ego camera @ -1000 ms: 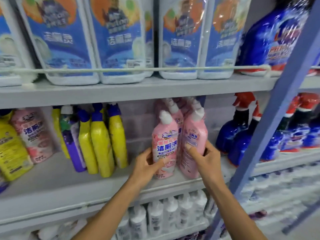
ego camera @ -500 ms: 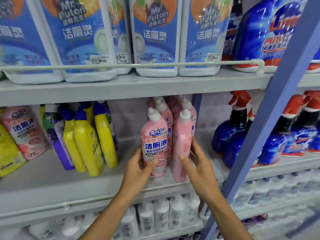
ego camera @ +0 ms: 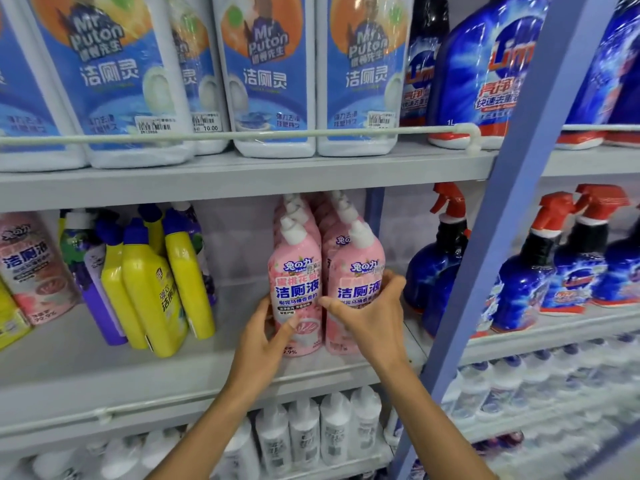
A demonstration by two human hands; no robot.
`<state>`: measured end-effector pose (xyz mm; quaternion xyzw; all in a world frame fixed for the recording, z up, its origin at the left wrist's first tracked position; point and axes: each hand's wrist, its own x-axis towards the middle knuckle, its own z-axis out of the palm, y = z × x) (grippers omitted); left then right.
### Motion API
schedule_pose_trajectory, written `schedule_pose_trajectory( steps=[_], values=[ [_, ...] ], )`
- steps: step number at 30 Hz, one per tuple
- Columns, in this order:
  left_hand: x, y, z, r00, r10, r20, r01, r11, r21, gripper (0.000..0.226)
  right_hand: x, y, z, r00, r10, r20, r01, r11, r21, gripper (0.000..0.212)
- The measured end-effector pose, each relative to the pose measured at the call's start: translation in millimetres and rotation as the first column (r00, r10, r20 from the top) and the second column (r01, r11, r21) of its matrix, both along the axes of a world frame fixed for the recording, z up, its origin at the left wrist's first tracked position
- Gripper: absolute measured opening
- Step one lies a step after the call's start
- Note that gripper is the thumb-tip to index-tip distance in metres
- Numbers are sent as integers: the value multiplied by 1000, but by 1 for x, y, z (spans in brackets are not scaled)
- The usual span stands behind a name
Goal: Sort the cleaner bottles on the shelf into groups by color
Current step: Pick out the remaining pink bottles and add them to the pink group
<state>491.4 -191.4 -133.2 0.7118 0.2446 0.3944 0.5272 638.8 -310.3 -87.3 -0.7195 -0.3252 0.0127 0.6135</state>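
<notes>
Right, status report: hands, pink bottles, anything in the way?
Left hand grips front-left pink bottle. Right hand grips front-right pink bottle. Leaning yellow bottles separate them from stray pink cleaner far left.

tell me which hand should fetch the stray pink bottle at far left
Likely the left hand: it is nearer the stray pink bottle; the right hand would have to cross over.

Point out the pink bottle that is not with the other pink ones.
The far-left pink bottle on the middle shelf: it sits beyond the yellow bottles, while the other pink bottles cluster at the centre.
</notes>
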Motion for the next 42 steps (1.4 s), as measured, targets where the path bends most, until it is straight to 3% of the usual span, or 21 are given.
schedule_pose_trajectory(
  steps=[4, 7, 11, 14, 17, 24, 29, 31, 33, 35, 42],
  values=[
    [1, -6, -13, 998, 68, -16, -68, 998, 7, 48, 12, 15, -7, 999, -48, 4, 47, 997, 58, 106],
    [10, -10, -16, 994, 101, -30, -101, 995, -17, 50, 13, 24, -16, 998, 27, -63, -21, 995, 99, 110],
    [16, -14, -16, 992, 128, -25, -128, 991, -25, 58, 9, 21, -18, 982, 149, -114, -130, 979, 156, 81],
    [12, -8, -8, 994, 106, -1, -106, 993, -57, 72, 21, 14, -12, 958, 209, -194, -182, 972, 151, 81],
    [15, 2, 18, 993, 108, 48, -100, 982, -159, 103, 53, 23, 5, 898, 228, -376, -161, 966, 202, 87],
    [45, 5, 54, 995, 74, 73, -59, 979, -195, 124, 70, 47, 47, 709, 346, -615, -316, 935, 161, 89],
    [40, 2, 53, 996, 70, 47, -60, 982, -181, 116, 64, 38, 40, 737, 404, -542, -317, 915, 251, 77],
    [39, -4, 45, 996, 87, 37, -80, 983, -164, 101, 53, 25, 21, 811, 419, -409, -331, 904, 271, 63],
    [41, -11, 37, 992, 116, 44, -107, 981, -160, 80, 39, 12, 2, 893, 386, -229, -348, 918, 193, 69],
    [46, -13, 30, 987, 148, 63, -136, 977, -167, 73, 36, 11, -15, 925, 365, -102, -345, 922, 175, 79],
    [55, -14, 24, 971, 218, 95, -200, 965, -169, 75, 38, 18, -21, 949, 299, -101, -280, 945, 170, 79]
  ],
)
